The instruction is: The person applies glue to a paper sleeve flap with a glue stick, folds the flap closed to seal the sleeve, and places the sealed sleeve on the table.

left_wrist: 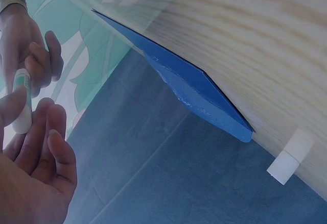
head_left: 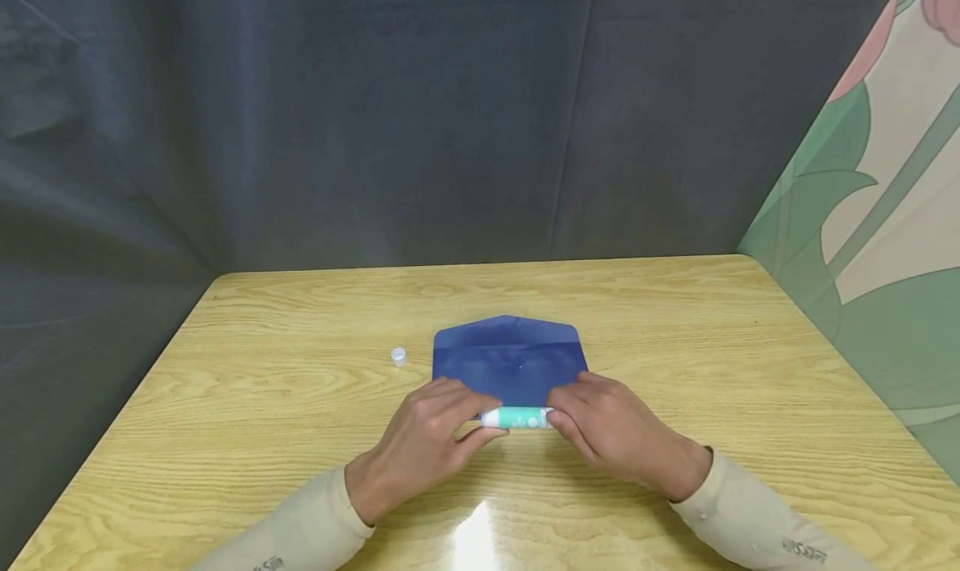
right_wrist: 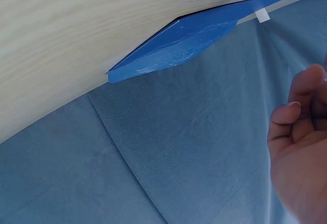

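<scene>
Worktop (head_left: pixel 247 421): light yellowish wood look, grain running mostly side to side, glossy, far corners rounded. Bright glare patch (head_left: pixel 474 542) at near edge of view, about mid-width. Blue envelope (head_left: pixel 502 371) lies flat near the middle, pointed flap (head_left: pixel 506 329) open and facing the far edge; shiny, wet-looking streaks on flap in both wrist views. Envelope's near edge partly hidden. Small white cap (head_left: pixel 398 357) stands upright just left of envelope, not touching it.

Horizontal green-white tube (head_left: pixel 521 418), apparently glue, near open blue envelope (head_left: pixel 502 368).
</scene>
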Tool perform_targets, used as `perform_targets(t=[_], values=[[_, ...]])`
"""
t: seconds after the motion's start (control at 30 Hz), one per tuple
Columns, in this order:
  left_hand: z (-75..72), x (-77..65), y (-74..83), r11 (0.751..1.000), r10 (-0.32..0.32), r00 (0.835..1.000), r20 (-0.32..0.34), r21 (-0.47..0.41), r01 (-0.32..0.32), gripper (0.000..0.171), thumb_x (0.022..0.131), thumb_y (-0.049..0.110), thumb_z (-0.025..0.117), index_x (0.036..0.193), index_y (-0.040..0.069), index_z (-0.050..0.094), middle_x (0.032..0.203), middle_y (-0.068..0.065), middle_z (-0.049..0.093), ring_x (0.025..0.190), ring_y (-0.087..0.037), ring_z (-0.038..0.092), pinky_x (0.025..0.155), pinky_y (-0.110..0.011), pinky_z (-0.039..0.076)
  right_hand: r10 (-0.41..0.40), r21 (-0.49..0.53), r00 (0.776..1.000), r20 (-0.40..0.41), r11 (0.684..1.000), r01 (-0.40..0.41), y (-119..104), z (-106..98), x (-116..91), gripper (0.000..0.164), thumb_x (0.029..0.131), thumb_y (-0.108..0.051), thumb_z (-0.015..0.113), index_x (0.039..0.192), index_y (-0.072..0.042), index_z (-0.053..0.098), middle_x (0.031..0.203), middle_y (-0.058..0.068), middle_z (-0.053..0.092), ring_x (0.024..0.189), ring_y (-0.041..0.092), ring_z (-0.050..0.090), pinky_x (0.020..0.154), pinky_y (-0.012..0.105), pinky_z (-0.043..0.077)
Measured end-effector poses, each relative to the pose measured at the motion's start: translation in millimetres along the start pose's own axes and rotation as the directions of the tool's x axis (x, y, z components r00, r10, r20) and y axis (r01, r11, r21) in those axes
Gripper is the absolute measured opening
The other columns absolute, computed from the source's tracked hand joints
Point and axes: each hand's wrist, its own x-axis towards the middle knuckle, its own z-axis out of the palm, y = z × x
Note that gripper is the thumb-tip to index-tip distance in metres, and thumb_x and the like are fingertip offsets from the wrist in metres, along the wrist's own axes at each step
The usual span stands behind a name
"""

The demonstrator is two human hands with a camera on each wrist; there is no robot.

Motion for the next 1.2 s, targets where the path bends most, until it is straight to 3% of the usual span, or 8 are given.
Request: perform_targets(t=[0.27, 0.57, 0.87, 1.03, 1.2], values=[[0.6, -0.3, -1.3, 1.0, 0.005, 1.0, 0.001, 0.015, -0.005, 0.02, 0.079, 0.023, 0.083, 0.092, 0.013, 0.073, 0.082, 0.005, 0.075, 0.072, -0.005, 0.066, 0.067, -0.018, 0.051, 0.034, 0.019, 0.999, 0.013, 0.999, -0.034, -1.0, -0.9, -1.3, 0.038, 0.11, -0.031, 0.031, 0.078, -0.018, 0.047, 0.065, -0.011, 0.034, 0.06, 0.001, 0.028, 0.06, 0.018, 0.03], [0.1, -0.1, -0.4, 1.0, -0.02, 0.999, 0.026, 0.024, 0.02, 0.018, 0.081, 0.025, 0.082, 0.092, 0.014, 0.073, 0.083, 0.006, 0.075, 0.073, -0.006, 0.067, 0.069, -0.02, 0.053, 0.081, 0.079, 0.996, 0.043, 0.993, -0.084, -3.7, -2.8, -1.8, 0.025, 0.107, -0.036, 0.045, 0.105, -0.016, 0.06, 0.081, -0.014, 0.053, 0.07, 0.0, 0.046, 0.068, 0.018, 0.044], [1.3, 0.4, -1.3, 1.0, -0.005, 0.999, 0.033, 0.019, 0.004, 0.016, 0.085, 0.027, 0.079, 0.092, 0.014, 0.073, 0.084, 0.006, 0.075, 0.073, -0.006, 0.068, 0.069, -0.018, 0.052, -0.017, 0.078, 1.0, -0.026, 0.997, 0.019, -3.8, -1.1, 2.0, 0.033, 0.103, -0.037, 0.054, 0.12, -0.01, 0.063, 0.094, -0.009, 0.066, 0.075, 0.002, 0.058, 0.071, 0.02, 0.052], [1.2, 0.4, 0.3, 0.999, -0.04, 0.997, 0.068, 0.015, 0.04, 0.017, 0.085, 0.028, 0.079, 0.093, 0.015, 0.073, 0.084, 0.006, 0.075, 0.075, -0.006, 0.069, 0.069, -0.019, 0.052, -0.099, 0.059, 0.992, -0.084, 0.993, 0.104, -3.6, -0.1, 4.4, 0.031, 0.103, -0.033, 0.055, 0.122, -0.011, 0.066, 0.092, -0.009, 0.066, 0.073, 0.002, 0.056, 0.067, 0.018, 0.05], [0.5, 0.7, 2.2, 0.997, -0.075, 0.992, 0.102, 0.002, 0.075, 0.015, 0.085, 0.027, 0.079, 0.094, 0.017, 0.074, 0.086, 0.007, 0.075, 0.077, -0.005, 0.069, 0.069, -0.019, 0.052, -0.128, 0.058, 0.987, -0.098, 0.989, 0.134, -2.9, -0.1, 4.8, 0.028, 0.103, -0.031, 0.054, 0.121, -0.014, 0.068, 0.094, -0.01, 0.067, 0.074, 0.003, 0.057, 0.066, 0.018, 0.049]])
